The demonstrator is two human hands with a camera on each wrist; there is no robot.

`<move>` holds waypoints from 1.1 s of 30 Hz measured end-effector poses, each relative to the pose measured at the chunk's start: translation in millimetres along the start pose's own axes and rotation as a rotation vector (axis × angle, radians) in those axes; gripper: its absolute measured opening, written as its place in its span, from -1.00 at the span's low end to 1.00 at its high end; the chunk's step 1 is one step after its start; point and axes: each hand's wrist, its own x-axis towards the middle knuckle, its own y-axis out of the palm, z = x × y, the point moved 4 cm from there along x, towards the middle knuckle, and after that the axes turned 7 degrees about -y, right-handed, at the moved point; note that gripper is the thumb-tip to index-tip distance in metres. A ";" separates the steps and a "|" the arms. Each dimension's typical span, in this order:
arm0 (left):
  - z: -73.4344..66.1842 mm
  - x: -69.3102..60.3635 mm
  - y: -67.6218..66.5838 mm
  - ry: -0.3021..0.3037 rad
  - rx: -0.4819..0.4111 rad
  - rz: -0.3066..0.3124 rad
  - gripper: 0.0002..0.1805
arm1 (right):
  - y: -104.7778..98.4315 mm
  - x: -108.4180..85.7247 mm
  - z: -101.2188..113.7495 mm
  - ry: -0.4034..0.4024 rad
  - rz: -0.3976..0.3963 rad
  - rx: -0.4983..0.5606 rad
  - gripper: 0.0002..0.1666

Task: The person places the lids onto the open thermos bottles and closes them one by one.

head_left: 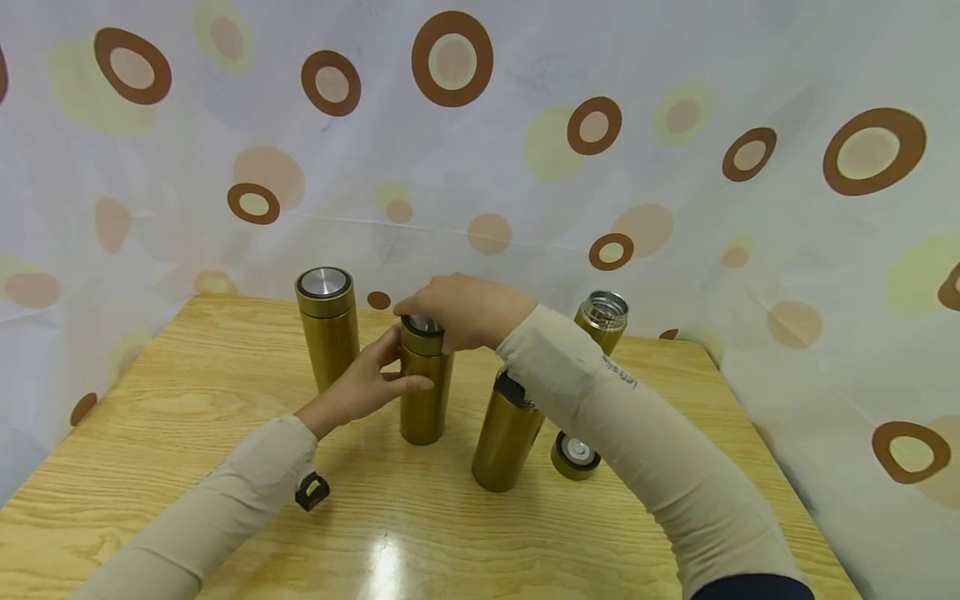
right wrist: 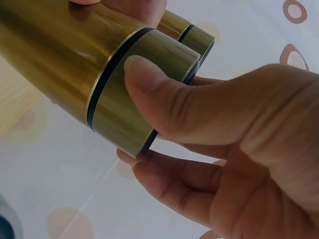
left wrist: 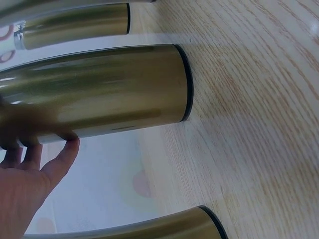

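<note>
A gold thermos flask stands upright on the table between my two hands. My left hand holds its body from the left, the thumb across the front; in the left wrist view its fingertips touch the flask's side. From above, my right hand grips the lid. The right wrist view shows thumb and fingers on opposite sides of that lid, which sits on the flask with a dark ring at the joint. Whether the lid is loose or tight cannot be told.
Left of the held flask stands another lidded gold flask. To its right is a gold flask with a black top, partly behind my sleeve. An uncapped flask stands further back; a loose lid lies on the wooden table.
</note>
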 end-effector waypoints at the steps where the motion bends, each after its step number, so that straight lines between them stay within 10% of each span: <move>1: -0.2 0.3 -0.1 0.001 0.001 -0.001 -0.07 | -0.3 -0.1 0.4 0.002 0.002 -0.003 -0.42; 33: -2.3 1.0 0.0 0.054 0.026 -0.021 -0.14 | 4.4 6.5 2.7 0.189 0.041 -0.020 -0.70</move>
